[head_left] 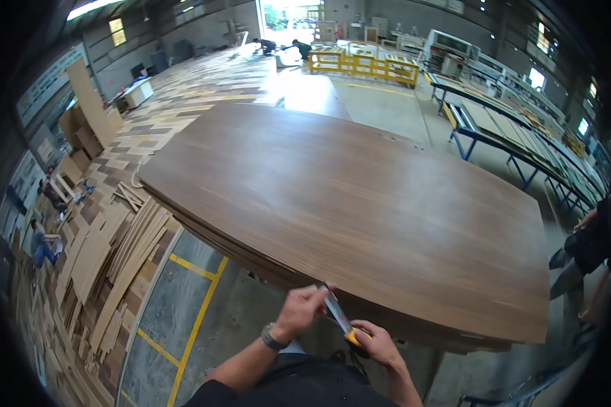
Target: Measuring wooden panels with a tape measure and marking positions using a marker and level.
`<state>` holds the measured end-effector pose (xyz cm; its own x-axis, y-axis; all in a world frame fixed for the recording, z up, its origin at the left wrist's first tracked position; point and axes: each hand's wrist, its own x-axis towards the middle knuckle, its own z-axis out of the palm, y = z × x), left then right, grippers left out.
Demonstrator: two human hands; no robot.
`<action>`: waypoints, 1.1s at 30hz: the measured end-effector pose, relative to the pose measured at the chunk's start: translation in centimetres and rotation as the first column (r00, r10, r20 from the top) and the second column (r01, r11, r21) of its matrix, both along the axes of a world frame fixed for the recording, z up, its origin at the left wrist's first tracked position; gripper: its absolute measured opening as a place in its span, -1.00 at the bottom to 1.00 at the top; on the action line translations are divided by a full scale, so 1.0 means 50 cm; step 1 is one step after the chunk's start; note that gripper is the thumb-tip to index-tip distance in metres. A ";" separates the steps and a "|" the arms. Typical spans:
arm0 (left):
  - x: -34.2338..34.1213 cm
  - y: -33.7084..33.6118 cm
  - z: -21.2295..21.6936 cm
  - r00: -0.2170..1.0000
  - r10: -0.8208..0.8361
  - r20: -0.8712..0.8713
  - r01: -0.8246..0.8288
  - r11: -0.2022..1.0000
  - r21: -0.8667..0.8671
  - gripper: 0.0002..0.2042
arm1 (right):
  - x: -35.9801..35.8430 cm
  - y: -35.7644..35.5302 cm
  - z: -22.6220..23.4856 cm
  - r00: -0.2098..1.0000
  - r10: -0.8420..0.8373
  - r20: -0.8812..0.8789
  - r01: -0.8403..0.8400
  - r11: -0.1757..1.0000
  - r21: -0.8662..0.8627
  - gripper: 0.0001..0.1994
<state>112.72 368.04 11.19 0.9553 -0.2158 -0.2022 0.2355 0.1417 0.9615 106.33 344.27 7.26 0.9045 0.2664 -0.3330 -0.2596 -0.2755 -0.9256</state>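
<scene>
Just off the near edge of the large brown wood-grain panel (305, 197), both my hands are on a tape measure (352, 336) with a yellow and black case. My right hand (379, 344) is closed around the case. A short silvery length of its tape (336, 312) slants up and left toward the panel edge. My left hand (301, 312), with a dark watch (273, 337) on its wrist, is closed with its fingertips at the far end of the tape. The panel lies flat on top of a stack of similar panels, and my left fingers partly cover the tape's end.
Long boards (125, 261) lie on the floor at left. A person's legs (574, 258) show close by at right. Blue-framed roller conveyors (485, 132) stand beyond, and a yellow frame (363, 64) is at the back. People crouch at far left and in the distance.
</scene>
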 end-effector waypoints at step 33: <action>0.640 0.940 -0.144 0.336 0.938 0.083 -0.940 0.340 -0.030 -0.70 | 0.005 -0.280 0.055 0.907 -0.362 0.216 0.417 0.700 -0.580 -0.87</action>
<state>144.73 415.03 3.98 0.5356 0.8365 -0.1158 -0.1080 0.2038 0.9730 106.56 330.25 10.00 0.9119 -0.3459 -0.2209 -0.4047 -0.6688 -0.6236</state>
